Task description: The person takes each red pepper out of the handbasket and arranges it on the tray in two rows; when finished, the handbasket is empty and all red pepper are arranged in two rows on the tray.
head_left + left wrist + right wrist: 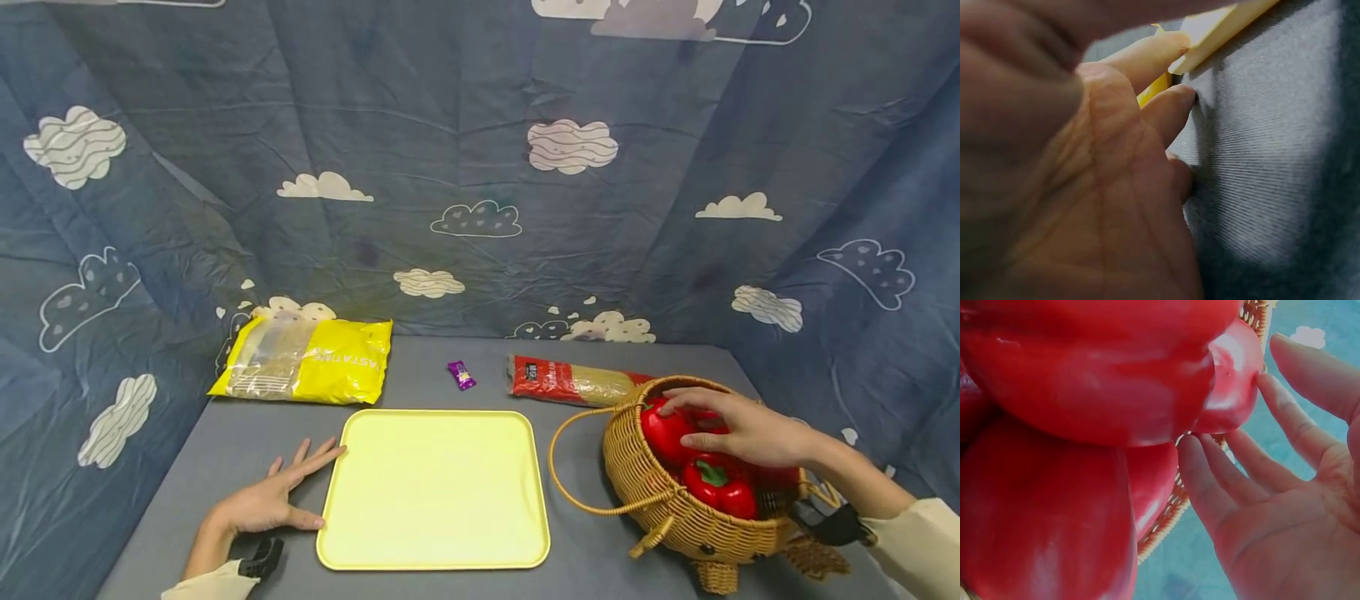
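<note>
Red peppers (666, 435) lie beneath the right hand (750, 429) (thumb and fingers apart).

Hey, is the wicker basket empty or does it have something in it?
Not empty: red peppers show inside the wicker basket, with the right hand over them.

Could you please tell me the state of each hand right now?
Left hand: open, at the yellow tray.
Right hand: open, over the red peppers.
</note>
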The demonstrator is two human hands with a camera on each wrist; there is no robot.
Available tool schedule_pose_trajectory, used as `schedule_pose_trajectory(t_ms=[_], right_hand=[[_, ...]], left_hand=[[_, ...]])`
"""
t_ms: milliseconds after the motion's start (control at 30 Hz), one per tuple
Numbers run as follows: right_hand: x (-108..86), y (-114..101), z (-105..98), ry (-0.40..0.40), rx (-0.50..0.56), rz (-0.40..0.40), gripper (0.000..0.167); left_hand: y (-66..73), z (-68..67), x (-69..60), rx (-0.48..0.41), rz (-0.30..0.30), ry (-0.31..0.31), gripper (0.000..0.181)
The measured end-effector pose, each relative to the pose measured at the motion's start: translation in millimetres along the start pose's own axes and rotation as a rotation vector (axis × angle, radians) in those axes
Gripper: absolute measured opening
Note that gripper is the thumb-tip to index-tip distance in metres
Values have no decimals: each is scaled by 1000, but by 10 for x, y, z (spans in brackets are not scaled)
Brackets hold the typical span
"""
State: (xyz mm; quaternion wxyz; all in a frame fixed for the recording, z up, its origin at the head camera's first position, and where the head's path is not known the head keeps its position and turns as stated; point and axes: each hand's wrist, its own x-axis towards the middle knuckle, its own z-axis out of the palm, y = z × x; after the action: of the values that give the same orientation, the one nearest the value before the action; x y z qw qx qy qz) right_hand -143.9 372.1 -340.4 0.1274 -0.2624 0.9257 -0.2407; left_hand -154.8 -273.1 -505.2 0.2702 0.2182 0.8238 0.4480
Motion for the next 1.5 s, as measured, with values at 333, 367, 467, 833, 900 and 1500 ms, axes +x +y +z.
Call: schedule_pose_trajectory(t_ms=[333, 367, 467, 833, 900, 1500], right_hand=[[101, 26, 51, -9, -4, 34, 31], [108, 24, 49, -4, -9, 40, 36], [131, 20, 48, 17, -44, 25, 49], [211, 43, 28, 69, -165, -65, 46], [225, 43, 32, 65, -161, -60, 46], [341, 47, 9, 1, -208, -11, 35]], left_hand=[[-4, 16, -82, -11, -4, 24, 95], [1, 15, -87, -10, -8, 31, 95], [9, 15, -104, 0, -15, 42, 95], [13, -1, -80, 14, -26, 57, 96], [15, -7, -76, 12, -26, 55, 96], [-29, 34, -1, -21, -5, 31, 97]])
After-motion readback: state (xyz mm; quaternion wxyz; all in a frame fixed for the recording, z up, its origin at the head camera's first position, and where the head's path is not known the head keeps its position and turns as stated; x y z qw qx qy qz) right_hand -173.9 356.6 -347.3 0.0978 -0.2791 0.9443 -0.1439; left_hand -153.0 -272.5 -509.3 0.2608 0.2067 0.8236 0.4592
